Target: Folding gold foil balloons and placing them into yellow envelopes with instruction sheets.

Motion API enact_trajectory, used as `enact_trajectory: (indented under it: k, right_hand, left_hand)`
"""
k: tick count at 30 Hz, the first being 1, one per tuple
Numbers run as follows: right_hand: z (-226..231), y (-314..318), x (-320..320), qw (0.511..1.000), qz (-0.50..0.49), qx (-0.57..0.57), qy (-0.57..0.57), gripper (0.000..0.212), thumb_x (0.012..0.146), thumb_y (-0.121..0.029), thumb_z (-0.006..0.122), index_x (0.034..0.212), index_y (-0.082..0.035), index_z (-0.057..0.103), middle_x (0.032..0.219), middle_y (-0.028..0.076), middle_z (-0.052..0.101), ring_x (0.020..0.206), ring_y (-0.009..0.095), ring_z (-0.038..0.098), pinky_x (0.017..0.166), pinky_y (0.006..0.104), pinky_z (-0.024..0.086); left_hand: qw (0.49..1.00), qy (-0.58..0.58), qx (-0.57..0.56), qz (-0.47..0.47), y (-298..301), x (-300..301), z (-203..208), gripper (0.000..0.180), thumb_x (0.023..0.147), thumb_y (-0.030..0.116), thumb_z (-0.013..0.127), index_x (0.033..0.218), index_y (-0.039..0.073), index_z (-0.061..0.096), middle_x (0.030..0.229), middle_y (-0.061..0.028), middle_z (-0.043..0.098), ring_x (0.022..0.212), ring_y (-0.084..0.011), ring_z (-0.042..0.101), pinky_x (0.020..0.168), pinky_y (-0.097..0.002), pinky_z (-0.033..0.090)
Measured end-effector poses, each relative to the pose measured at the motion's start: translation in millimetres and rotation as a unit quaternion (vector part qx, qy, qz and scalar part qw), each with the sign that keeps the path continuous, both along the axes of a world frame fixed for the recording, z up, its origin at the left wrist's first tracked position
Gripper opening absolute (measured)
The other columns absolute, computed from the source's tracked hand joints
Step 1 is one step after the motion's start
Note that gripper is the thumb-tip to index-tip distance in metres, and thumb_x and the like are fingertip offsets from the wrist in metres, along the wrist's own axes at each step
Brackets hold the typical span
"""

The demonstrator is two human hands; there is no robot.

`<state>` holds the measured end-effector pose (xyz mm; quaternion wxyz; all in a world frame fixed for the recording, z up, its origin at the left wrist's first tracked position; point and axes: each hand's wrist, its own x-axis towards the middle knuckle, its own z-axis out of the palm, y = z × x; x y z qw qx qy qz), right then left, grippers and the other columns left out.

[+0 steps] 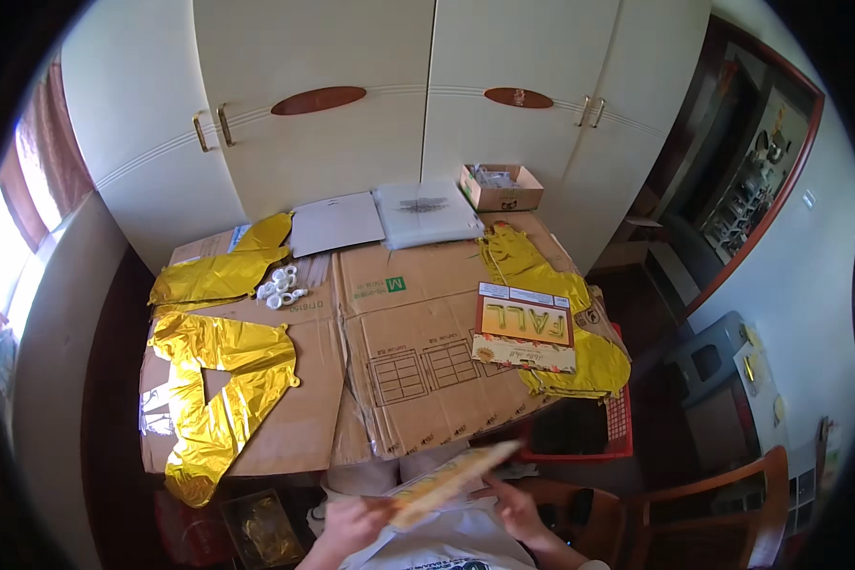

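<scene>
A yellowish printed card [458, 484], blurred by motion, is tilted over my lap. My left hand [356, 522] is closed on its lower left end. Close to the card's right side, my right hand [511, 506] has its fingers bent together; what they pinch is too blurred to make out. On the cardboard-covered table, a similar printed card [524, 328] with gold letter shapes lies at the right. It rests partly on flat gold foil balloons [594, 361]. More foil balloons, one letter-shaped [223, 380], lie at the left, below another gold foil piece [220, 275].
White ribbon rolls [281, 287] are heaped on the cardboard [399, 332]. Behind them lie a pale sheet [337, 225], a stack of clear bags [426, 214] and an open box [502, 195] of small packets. A red basket [619, 427] and wooden chair [722, 494] stand at the right.
</scene>
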<state>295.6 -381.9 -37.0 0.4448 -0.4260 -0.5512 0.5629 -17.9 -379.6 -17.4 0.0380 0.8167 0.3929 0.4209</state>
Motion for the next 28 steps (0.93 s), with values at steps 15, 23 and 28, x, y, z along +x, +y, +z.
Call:
enact_trajectory:
  k: [15,23,28]
  right_hand:
    - [-44,14,245,0.824,-0.428,-0.042,-0.369,0.02,0.09,-0.012,0.061,0.109,-0.004,0.057,0.078,0.011,0.065,0.071,0.025,0.065,0.069,0.0381,0.051]
    - [-47,107,306,0.605,-0.342,-0.089,-0.714,0.018,0.093,-0.025,0.051,0.102,-0.011,0.057,0.08,0.022,0.068,0.079,0.043,0.067,0.069,0.0555,0.053]
    - [-137,132,357,0.566,-0.307,-0.155,-0.749,0.029,0.092,-0.028,0.054,0.118,-0.018,0.059,0.091,0.015,0.072,0.084,0.039,0.071,0.072,0.0497,0.057]
  left_hand:
    - [0.976,0.101,-0.092,-0.167,29,73,-16,0.024,0.077,0.011,0.068,0.101,0.011,0.07,0.117,-0.0044,0.066,0.111,-0.0206,0.062,0.09,-0.0343,0.048]
    - [0.979,0.07,-0.118,-0.149,18,66,-30,0.016,0.074,0.009,0.074,0.09,0.01,0.071,0.105,-0.0037,0.07,0.103,-0.0217,0.066,0.082,-0.0347,0.052]
    - [0.979,0.085,-0.14,-0.12,5,53,-50,0.017,0.077,0.013,0.073,0.094,0.011,0.071,0.109,-0.0045,0.069,0.106,-0.0216,0.065,0.082,-0.0338,0.052]
